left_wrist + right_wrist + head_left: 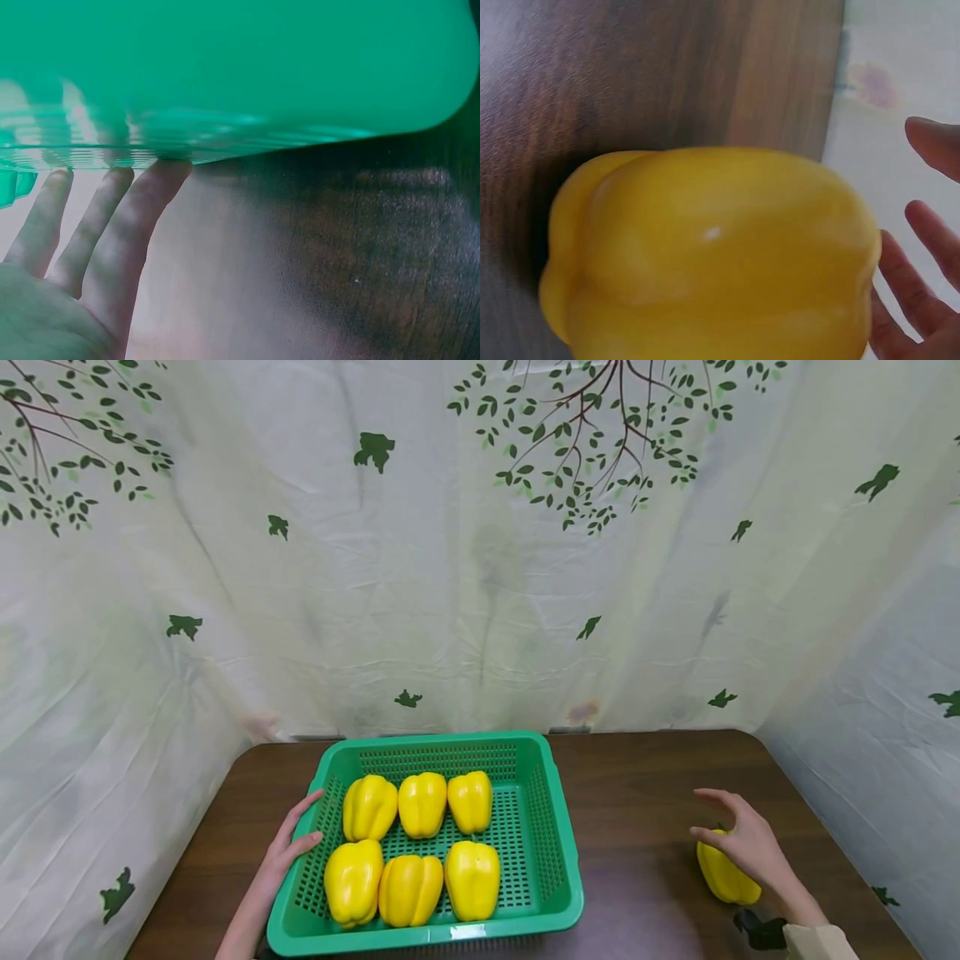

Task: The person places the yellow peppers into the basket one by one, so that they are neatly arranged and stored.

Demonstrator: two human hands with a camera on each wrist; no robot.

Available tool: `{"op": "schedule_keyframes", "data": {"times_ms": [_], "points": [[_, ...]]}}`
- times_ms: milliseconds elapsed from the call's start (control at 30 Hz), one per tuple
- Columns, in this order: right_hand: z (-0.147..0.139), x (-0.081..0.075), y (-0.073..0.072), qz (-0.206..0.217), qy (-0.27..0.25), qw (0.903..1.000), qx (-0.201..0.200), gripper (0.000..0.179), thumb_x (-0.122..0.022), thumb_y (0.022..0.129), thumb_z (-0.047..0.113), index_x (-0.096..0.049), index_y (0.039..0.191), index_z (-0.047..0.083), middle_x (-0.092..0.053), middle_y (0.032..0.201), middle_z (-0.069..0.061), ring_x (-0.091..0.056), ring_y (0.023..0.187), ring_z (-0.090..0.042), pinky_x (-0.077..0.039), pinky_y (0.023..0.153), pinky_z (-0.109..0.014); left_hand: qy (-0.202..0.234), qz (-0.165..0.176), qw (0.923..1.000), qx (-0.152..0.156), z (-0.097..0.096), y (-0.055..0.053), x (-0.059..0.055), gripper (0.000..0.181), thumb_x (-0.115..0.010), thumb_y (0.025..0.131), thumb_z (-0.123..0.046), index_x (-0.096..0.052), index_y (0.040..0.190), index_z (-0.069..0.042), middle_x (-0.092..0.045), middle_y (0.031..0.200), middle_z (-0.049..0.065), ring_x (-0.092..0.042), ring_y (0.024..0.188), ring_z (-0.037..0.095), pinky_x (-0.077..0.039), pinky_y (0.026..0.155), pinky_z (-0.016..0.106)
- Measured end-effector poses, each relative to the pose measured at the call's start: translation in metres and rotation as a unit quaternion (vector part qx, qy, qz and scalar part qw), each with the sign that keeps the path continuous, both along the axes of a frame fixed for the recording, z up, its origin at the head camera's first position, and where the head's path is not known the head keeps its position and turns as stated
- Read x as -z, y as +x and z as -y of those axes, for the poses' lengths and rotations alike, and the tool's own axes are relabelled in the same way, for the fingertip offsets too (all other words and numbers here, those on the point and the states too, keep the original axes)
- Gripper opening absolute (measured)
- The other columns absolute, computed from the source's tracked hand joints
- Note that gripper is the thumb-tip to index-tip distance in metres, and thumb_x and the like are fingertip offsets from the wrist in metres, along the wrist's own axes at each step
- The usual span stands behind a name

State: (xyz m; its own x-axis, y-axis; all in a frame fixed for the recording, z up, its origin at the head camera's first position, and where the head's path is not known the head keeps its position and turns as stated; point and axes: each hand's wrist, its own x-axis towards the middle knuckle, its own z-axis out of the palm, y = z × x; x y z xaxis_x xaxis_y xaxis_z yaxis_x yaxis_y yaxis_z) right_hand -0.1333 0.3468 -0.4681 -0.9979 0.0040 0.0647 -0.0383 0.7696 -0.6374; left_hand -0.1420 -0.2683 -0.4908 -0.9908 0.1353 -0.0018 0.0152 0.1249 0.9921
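A green plastic basket [558,827] with slotted sides holds several yellow bell peppers [422,806] in two rows, mostly toward its left. My left hand [281,847] grips the basket's left rim, its thumb and a finger reaching over the edge. In the left wrist view, other fingers [112,232] touch the side below the rim. Over on the right, my right hand [746,843] hovers around another yellow bell pepper [726,872] lying on the table, thumb and fingers spread apart. The right wrist view shows that bell pepper [720,255] up close, with fingers beyond its far end.
The brown wooden table [630,827] extends between the basket and the pepper on the right. A pale curtain [480,610] with a leaf print hangs behind the table and along both sides. A dark band [761,931] circles the right wrist.
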Motion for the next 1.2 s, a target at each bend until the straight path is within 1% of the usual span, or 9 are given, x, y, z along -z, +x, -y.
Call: {"op": "schedule_keyframes", "data": {"times_ms": [67,200,267,367,567,767,967,1100,1200], "points": [[-0.002,0.002,0.0,0.017,-0.002,0.9999,0.002,0.061,-0.073,0.084,0.025,-0.048,0.133,-0.002,-0.044,0.132,-0.028,-0.042,0.118,-0.048,-0.036,0.088,-0.065,0.002,-0.002,1.0,0.0,0.0,-0.001,0.0,0.049,-0.038,0.103,-0.015,-0.024,0.149,-0.017,-0.008,0.15,0.02,-0.048,0.105,-0.003,-0.049,0.081,0.026],[-0.005,0.006,-0.001,0.036,0.0,0.9993,0.004,0.061,-0.073,0.083,0.022,-0.048,0.133,-0.002,-0.043,0.133,-0.03,-0.043,0.116,-0.049,-0.039,0.086,-0.064,0.012,0.01,0.9999,-0.005,-0.001,-0.002,0.0,0.048,-0.038,0.103,-0.014,-0.024,0.149,-0.02,-0.009,0.15,0.017,-0.05,0.104,-0.002,-0.051,0.079,0.028],[-0.007,0.009,-0.002,0.035,0.008,0.9994,0.003,0.06,-0.074,0.083,0.019,-0.049,0.132,-0.003,-0.045,0.131,-0.03,-0.045,0.114,-0.049,-0.04,0.084,-0.062,0.013,0.017,0.9997,-0.006,-0.001,-0.002,-0.001,0.049,-0.038,0.103,-0.016,-0.024,0.149,-0.02,-0.009,0.15,0.017,-0.05,0.103,-0.001,-0.051,0.079,0.029],[-0.009,0.013,-0.003,0.03,0.016,0.9994,0.0,0.059,-0.075,0.081,0.015,-0.049,0.131,-0.003,-0.046,0.13,-0.03,-0.047,0.111,-0.047,-0.042,0.081,-0.06,0.009,0.02,0.9997,-0.006,-0.001,-0.002,-0.002,0.049,-0.038,0.103,-0.018,-0.023,0.149,-0.019,-0.008,0.151,0.019,-0.049,0.104,-0.002,-0.05,0.08,0.028],[-0.004,0.013,-0.005,0.021,0.005,0.9997,-0.007,0.059,-0.074,0.081,0.012,-0.049,0.131,-0.004,-0.047,0.129,-0.031,-0.048,0.109,-0.046,-0.043,0.081,-0.059,0.001,0.025,0.9997,-0.008,-0.001,0.001,-0.003,0.051,-0.039,0.102,-0.021,-0.022,0.15,-0.017,-0.008,0.151,0.018,-0.048,0.104,-0.002,-0.05,0.081,0.028],[0.013,0.009,-0.009,-0.001,-0.011,0.9998,-0.017,0.056,-0.073,0.082,0.01,-0.051,0.132,0.0,-0.049,0.129,-0.027,-0.05,0.108,-0.043,-0.044,0.082,-0.058,0.005,0.023,0.9997,-0.007,-0.001,0.001,-0.003,0.051,-0.04,0.102,-0.021,-0.022,0.15,-0.018,-0.008,0.15,0.017,-0.049,0.105,-0.001,-0.05,0.081,0.028],[0.036,0.007,-0.019,-0.033,-0.028,0.9985,-0.036,0.055,-0.074,0.081,0.009,-0.053,0.131,0.004,-0.051,0.129,-0.021,-0.05,0.108,-0.038,-0.043,0.084,-0.057,0.011,0.026,0.9996,-0.009,-0.001,0.001,-0.002,0.05,-0.039,0.103,-0.019,-0.022,0.149,-0.019,-0.008,0.15,0.017,-0.05,0.104,-0.001,-0.05,0.08,0.028],[0.052,0.008,-0.025,-0.054,-0.039,0.9964,-0.053,0.054,-0.075,0.08,0.008,-0.055,0.13,0.004,-0.052,0.128,-0.019,-0.051,0.106,-0.037,-0.044,0.084,-0.054,0.015,0.025,0.9996,-0.006,-0.001,-0.001,-0.002,0.049,-0.038,0.103,-0.017,-0.022,0.149,-0.019,-0.008,0.151,0.02,-0.05,0.104,-0.002,-0.05,0.08,0.028],[0.062,0.011,-0.03,-0.068,-0.047,0.9943,-0.066,0.053,-0.075,0.079,0.007,-0.056,0.129,0.004,-0.054,0.126,-0.018,-0.051,0.106,-0.038,-0.044,0.085,-0.055,0.014,0.023,0.9996,-0.006,-0.001,-0.001,-0.002,0.049,-0.037,0.103,-0.016,-0.022,0.149,-0.02,-0.008,0.151,0.02,-0.05,0.103,-0.001,-0.05,0.079,0.028]]}}
